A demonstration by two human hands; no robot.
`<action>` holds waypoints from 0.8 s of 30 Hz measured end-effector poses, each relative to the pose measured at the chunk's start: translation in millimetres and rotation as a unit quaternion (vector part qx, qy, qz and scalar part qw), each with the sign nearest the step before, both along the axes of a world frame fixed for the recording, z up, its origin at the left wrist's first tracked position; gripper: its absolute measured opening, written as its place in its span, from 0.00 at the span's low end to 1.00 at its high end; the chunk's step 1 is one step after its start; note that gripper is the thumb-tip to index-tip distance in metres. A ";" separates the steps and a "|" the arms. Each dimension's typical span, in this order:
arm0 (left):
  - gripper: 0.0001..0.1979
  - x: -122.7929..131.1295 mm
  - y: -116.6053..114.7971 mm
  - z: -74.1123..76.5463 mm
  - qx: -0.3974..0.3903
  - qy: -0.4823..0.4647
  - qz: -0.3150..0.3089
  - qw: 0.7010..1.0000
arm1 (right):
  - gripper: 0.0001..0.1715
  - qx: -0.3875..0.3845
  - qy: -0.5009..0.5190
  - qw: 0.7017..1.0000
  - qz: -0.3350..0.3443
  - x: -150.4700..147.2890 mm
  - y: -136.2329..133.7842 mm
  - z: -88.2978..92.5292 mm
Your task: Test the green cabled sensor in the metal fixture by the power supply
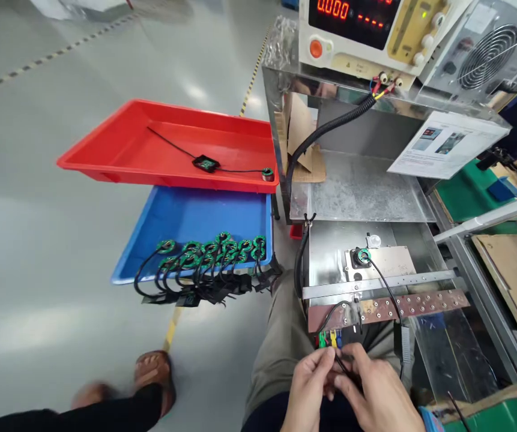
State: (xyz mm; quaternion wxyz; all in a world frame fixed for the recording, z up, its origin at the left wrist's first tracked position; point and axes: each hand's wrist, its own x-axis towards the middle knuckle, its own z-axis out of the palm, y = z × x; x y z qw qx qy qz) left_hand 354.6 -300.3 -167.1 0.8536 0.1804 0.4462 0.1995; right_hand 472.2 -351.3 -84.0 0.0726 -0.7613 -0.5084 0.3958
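My left hand (310,384) and my right hand (375,390) come together over my lap, both closed on a thin black cable (341,363). The fingers hide its end. Just beyond the fingertips sit several small coloured clips (329,339) in red, green, yellow and blue. A round green circuit board (363,257) rests on a metal fixture plate (401,261). From it another length of black cable (385,283) runs down over a perforated brown strip (414,304) to a flat black module (401,342), which hangs to the right of the clips.
At left, a blue tray (195,210) holds several ring boards (211,252), their cables drooping over its edge. A red tray (163,156) above it carries one board with a cable. A power supply (352,36) stands on the metal shelf. A bystander's foot (152,372) shows lower left.
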 end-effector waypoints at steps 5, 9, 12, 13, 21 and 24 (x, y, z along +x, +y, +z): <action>0.31 5.0 -1.7 3.4 -0.043 0.003 0.013 0.999 | 0.11 0.098 -0.016 0.993 -0.062 2.1 -28.4 -29.5; 0.33 5.8 -6.4 1.2 -0.015 0.032 -0.034 0.999 | 0.15 0.267 -0.149 0.952 -0.010 -6.9 -36.1 -43.1; 0.30 5.0 -9.1 -2.2 -0.010 0.034 -0.044 0.998 | 0.19 0.307 -0.264 0.914 0.030 -14.9 -31.2 -44.2; 0.29 5.1 -9.8 -2.9 -0.016 0.033 -0.035 0.999 | 0.20 0.308 -0.283 0.908 0.035 -16.8 -29.3 -43.1; 0.22 4.2 -5.3 -5.7 -0.101 0.011 0.045 0.994 | 0.21 0.263 -0.289 0.917 0.079 -16.2 -15.8 -31.3; 0.13 3.8 0.7 -8.6 -0.128 0.009 0.030 0.991 | 0.16 0.238 -0.291 0.923 0.076 -15.3 -3.7 -32.8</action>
